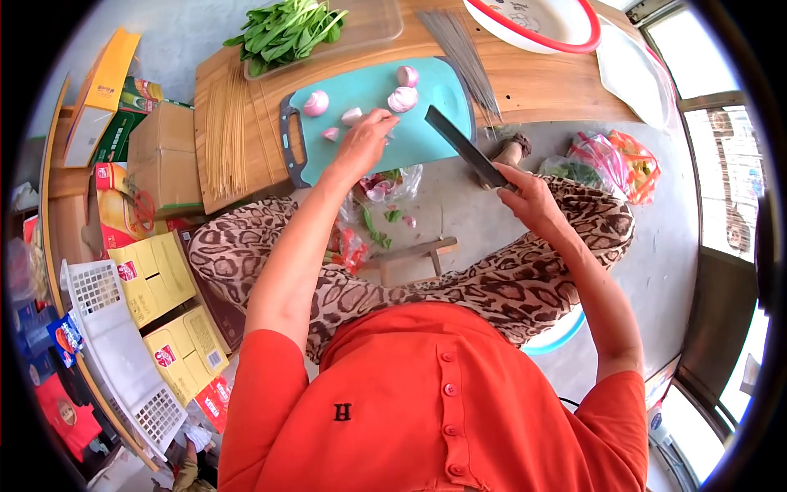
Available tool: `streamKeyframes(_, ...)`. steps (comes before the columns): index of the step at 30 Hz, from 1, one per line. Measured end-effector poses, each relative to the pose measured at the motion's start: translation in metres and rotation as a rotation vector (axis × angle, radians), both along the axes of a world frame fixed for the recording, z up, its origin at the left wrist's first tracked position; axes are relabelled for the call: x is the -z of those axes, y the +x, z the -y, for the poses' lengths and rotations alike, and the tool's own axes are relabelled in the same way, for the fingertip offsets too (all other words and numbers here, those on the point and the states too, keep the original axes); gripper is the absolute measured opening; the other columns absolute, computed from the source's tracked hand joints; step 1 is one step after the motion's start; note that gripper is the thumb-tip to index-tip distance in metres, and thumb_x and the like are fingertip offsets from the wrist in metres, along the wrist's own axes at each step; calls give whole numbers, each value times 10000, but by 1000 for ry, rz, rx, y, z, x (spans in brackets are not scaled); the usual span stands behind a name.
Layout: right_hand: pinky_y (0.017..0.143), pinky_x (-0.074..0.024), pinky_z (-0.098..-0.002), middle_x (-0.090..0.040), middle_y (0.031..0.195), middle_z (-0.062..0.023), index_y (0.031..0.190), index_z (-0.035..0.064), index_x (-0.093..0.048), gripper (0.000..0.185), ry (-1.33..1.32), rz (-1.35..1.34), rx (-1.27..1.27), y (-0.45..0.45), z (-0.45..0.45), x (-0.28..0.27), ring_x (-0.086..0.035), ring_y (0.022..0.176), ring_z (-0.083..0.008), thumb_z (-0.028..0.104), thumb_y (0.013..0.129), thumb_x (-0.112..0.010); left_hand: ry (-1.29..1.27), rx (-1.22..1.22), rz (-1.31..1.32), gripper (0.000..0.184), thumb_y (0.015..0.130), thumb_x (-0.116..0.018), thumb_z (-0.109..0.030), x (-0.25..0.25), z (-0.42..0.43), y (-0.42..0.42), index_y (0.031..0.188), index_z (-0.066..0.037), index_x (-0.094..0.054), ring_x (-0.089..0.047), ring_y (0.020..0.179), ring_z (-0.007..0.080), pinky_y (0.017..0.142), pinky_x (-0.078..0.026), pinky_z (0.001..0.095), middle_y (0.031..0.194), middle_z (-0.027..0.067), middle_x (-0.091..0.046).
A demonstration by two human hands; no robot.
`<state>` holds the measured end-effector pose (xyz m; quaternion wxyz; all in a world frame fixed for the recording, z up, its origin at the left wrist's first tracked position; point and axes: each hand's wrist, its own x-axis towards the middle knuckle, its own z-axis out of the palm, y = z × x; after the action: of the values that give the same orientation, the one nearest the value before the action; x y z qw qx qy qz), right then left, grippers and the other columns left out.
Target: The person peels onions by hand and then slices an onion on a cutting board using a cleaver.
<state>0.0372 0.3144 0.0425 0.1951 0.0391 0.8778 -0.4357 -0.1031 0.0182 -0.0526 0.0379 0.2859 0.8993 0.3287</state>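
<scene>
My right hand [529, 198] is wrapped round the handle of a dark-bladed kitchen knife [461, 146], whose blade slants up and left over the right part of a teal cutting board [328, 164]. Over the middle of the board, my left hand [365, 146] has its fingers bent together on a pale onion piece [391, 134], mostly hidden beneath them. Close by lie a white onion chunk [352, 116] and a small purple piece [329, 134]. A peeled purple onion [316, 103] rests at the upper left, with two more onion pieces [402, 99] near the upper middle.
Leafy greens [287, 33] lie in a clear tray behind the board. Wooden skewers [225, 135] and thin metal skewers [463, 57] flank it. A red-rimmed basin [537, 25] stands at the back right. Below the table edge, a plastic bag [393, 187] holds peelings; filled bags [611, 164] sit right.
</scene>
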Motion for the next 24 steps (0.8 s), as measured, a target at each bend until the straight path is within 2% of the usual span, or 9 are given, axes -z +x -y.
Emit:
streamKeyframes(1, 675, -485, -327, -580, 749, -149, 1325, 73, -560, 485, -37, -70, 18, 1, -2, 6, -556, 651, -187, 76, 840, -578, 0, 6, 2, 334, 848, -542, 57, 2, -2, 0, 1139, -49, -666, -586, 1062, 323, 920, -484, 425, 1149, 104, -612)
streamKeyframes(4, 665, -486, -326, -576, 738, -148, 1323, 70, -560, 477, -37, -77, 41, 0, -1, 5, -558, 646, -175, 81, 846, -576, -63, 26, -68, 324, 846, -528, 72, 5, -2, -4, 1118, -32, -670, -577, 1077, 318, 913, -484, 416, 1145, 109, -603)
streamKeyframes(8, 653, -482, -322, -568, 723, -127, 1324, 68, -559, 469, -81, -24, 58, 0, -1, 13, -553, 645, -160, 86, 855, -570, -79, 40, 11, 321, 838, -513, 89, 8, 6, 10, 1095, -25, -670, -580, 1058, 320, 896, -486, 418, 1102, 120, -599)
streamKeyframes(10, 551, -449, -271, -547, 690, -18, 1388, 103, -532, 505, -117, -65, 44, 2, -1, 23, -518, 568, -100, 110, 886, -582, -89, 59, 20, 315, 835, -513, 92, 9, 13, 22, 1085, -21, -669, -581, 1051, 320, 888, -487, 420, 1080, 123, -600)
streamKeyframes(14, 543, -440, -266, -544, 699, -9, 1391, 106, -533, 504, -131, 10, 67, 2, 0, 24, -507, 567, -94, 106, 889, -583, -56, 125, -78, 315, 803, -530, 107, 8, 28, 45, 1064, -6, -667, -584, 1028, 321, 867, -500, 407, 1066, 125, -605)
streamKeyframes(16, 554, -453, -284, -542, 660, -31, 1342, 102, -564, 472, -152, 5, 94, 3, 2, 21, -517, 567, -105, 109, 871, -564, -45, 155, -105, 326, 782, -540, 121, 3, 33, 56, 1059, 3, -665, -589, 1012, 328, 857, -503, 405, 1065, 136, -608)
streamKeyframes(20, 556, -457, -282, -539, 655, -25, 1362, 116, -557, 487, -157, 12, 98, 6, 3, 27, -517, 564, -109, 130, 876, -572, -157, 205, -154, 332, 764, -579, 87, -1, 45, 82, 1064, -19, -674, -585, 1050, 293, 886, -511, 382, 1105, 108, -608)
streamKeyframes(22, 535, -430, -243, -548, 725, -5, 1402, 96, -528, 510, -148, 42, 83, 5, 3, 26, -486, 583, -75, 88, 895, -582, -193, 226, -197, 336, 759, -593, 71, 1, 50, 89, 1068, -31, -677, -582, 1068, 280, 898, -512, 373, 1124, 97, -607)
streamKeyframes(24, 575, -463, -270, -554, 680, -15, 1375, 123, -550, 495, -185, 41, 81, 7, 2, 29, -533, 587, -102, 144, 881, -582, -267, 258, -166, 349, 768, -581, 73, 15, 54, 99, 1075, -60, -682, -566, 1109, 267, 912, -511, 360, 1155, 96, -606)
